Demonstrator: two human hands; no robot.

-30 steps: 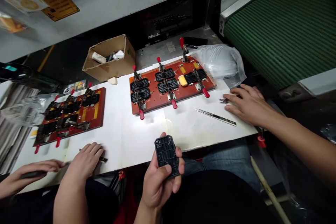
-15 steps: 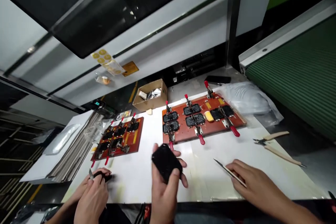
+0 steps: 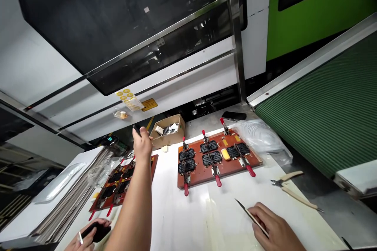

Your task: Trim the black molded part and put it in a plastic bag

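Left of centre in the frame, the left hand (image 3: 143, 144) is closed around a black piece (image 3: 136, 130), mostly hidden by the fingers, just beside the cardboard box (image 3: 171, 140). At the lower right, the right hand (image 3: 275, 225) grips a slim knife (image 3: 246, 211), its tip pointing to the upper left, over the white-covered desk (image 3: 176, 219). Cutters (image 3: 277, 183) lie open near the right edge; a reddish-brown clamp board (image 3: 198, 171) sits right of centre. At the lower left, a co-worker's hand (image 3: 88, 239) holds a black part (image 3: 100, 232).

The left arm (image 3: 136, 204) stretches forward, left hand (image 3: 143, 144) closed; the right hand (image 3: 272, 228) is lower, fingers (image 3: 258, 214) bent inward.
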